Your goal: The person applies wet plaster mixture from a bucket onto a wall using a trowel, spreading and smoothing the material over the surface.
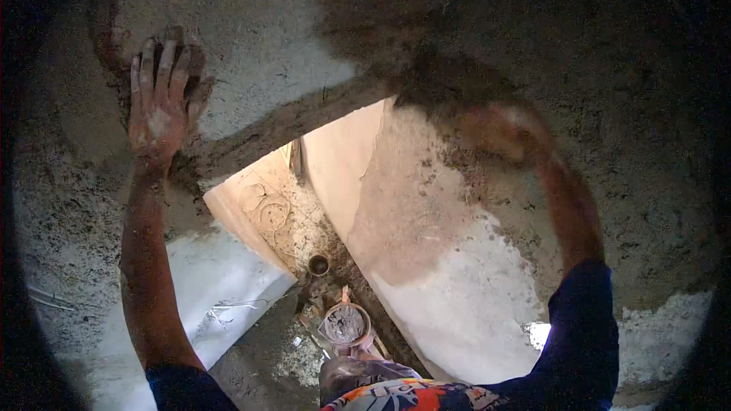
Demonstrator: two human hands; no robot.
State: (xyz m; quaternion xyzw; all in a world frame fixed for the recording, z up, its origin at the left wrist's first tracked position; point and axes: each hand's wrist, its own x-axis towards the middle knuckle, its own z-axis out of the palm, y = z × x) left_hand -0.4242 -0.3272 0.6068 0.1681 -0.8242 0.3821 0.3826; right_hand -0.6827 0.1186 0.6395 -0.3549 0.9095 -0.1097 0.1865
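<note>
My left hand (158, 103) rests with fingers stretched on a damp, rough patch of grey plaster (251, 53) at the upper left, just above the edge (274, 133) of an opening. My right hand (502, 129) is raised against dark wet plaster (442, 76) beside the opening's upper right corner; it is smeared by motion, and what it holds, if anything, cannot be made out. Both forearms reach up from the lower edge in dark sleeves. Below the opening's right corner, the pale wall (411, 221) has brown, speckled wet patches.
Down through the opening are a coil of pale cord (266, 209), a small dark container (318, 265) and a bucket (346, 323) of grey mix among debris near my body. A white slanted surface (221, 297) lies at lower left, and a small bright gap (539, 333) shows by my right sleeve.
</note>
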